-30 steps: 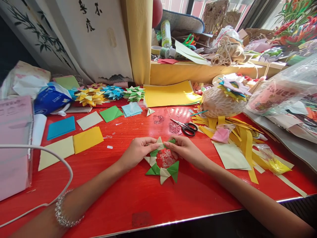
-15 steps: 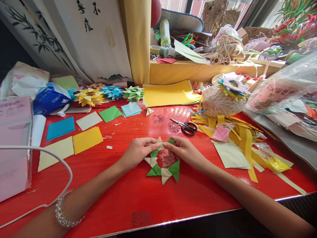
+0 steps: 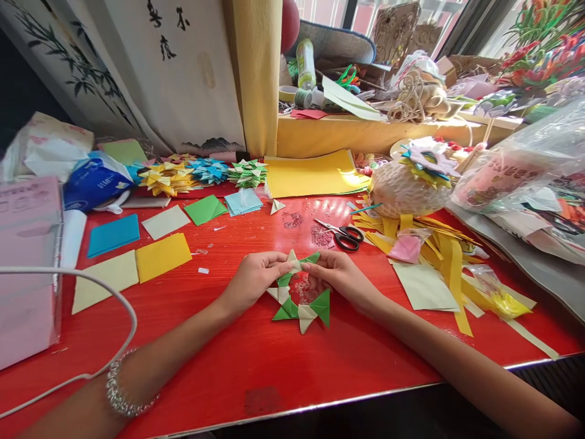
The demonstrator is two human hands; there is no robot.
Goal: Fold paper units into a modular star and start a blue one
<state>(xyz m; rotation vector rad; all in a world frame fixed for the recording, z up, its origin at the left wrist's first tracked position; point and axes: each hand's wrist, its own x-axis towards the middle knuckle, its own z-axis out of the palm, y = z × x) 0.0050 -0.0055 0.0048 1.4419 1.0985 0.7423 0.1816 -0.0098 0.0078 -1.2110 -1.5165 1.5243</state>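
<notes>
The green-and-cream paper ring (image 3: 307, 315) sat left of the scissors (image 3: 339, 230) and nearer the person. The left hand (image 3: 256, 277) pinched its cream upper point between thumb and fingers; the right hand (image 3: 337, 274) pinched a green piece beside that. Being folded paper, it was probably light, springy and easily creased, best taken at the layered overlaps rather than the thin tips. Red desk (image 3: 365, 360) surface stretched from the scissors toward the front edge, while yellow strips (image 3: 454, 280) crowded the scissors' right side.
</notes>
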